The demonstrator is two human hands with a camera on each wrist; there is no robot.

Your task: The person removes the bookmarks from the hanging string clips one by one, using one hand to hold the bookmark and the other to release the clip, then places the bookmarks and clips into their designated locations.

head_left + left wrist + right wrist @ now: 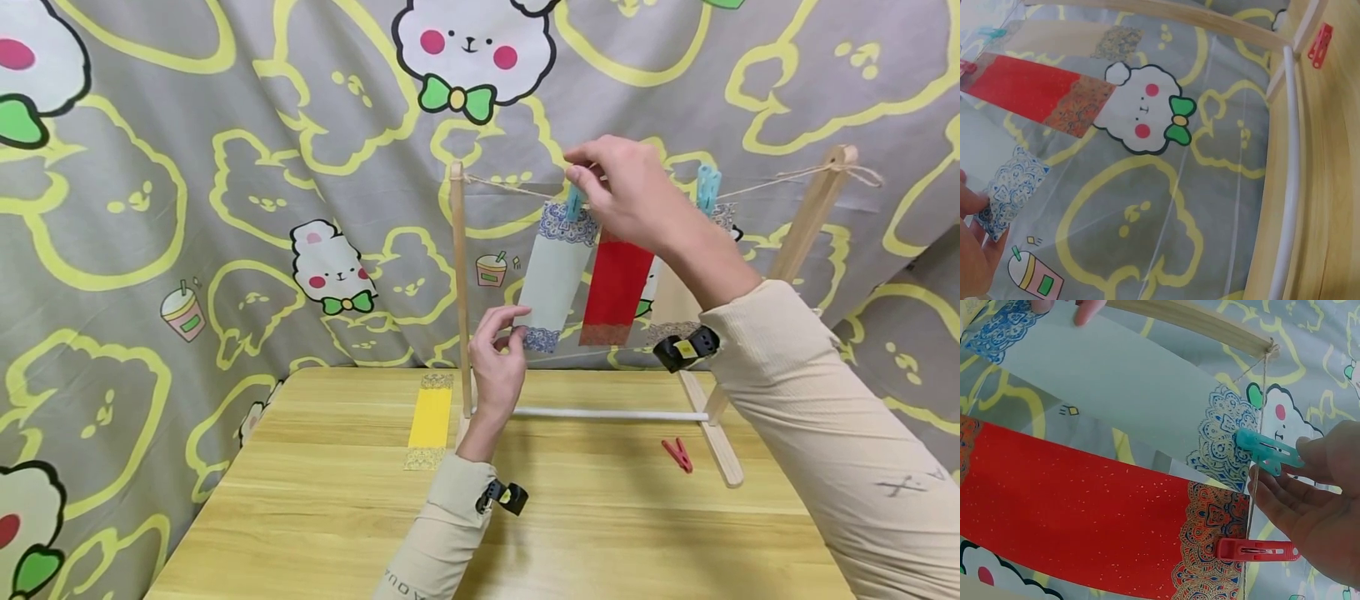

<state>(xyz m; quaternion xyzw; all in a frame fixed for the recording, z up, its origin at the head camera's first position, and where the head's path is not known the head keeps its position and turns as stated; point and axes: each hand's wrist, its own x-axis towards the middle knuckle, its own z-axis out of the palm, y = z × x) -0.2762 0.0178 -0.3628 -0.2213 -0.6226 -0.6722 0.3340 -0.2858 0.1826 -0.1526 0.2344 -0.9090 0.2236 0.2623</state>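
A pale paper strip point(555, 271) with blue lace-patterned ends hangs from a string point(1264, 394). At its upper end a teal clothespin point(1266, 450) sits across strip and string. My right hand point(633, 187) holds this clothespin, thumb near one end and fingertips below. Lower down, my left hand point(498, 367) pinches the strip's left edge close to its bottom pattern, fingertips point(1088, 309) right at the edge. Beside it hangs a red strip point(618, 283), clipped by a red clothespin point(1257, 550). A beige strip point(675, 296) under another teal clothespin point(707, 190) is partly behind my right arm.
A wooden frame with a left post point(460, 283), a right post point(810, 221) and a white lower bar point(607, 414) stands on the table point(300, 500). A yellow strip point(430, 421) lies left of it. A loose red clothespin point(677, 455) lies near the right foot point(720, 450).
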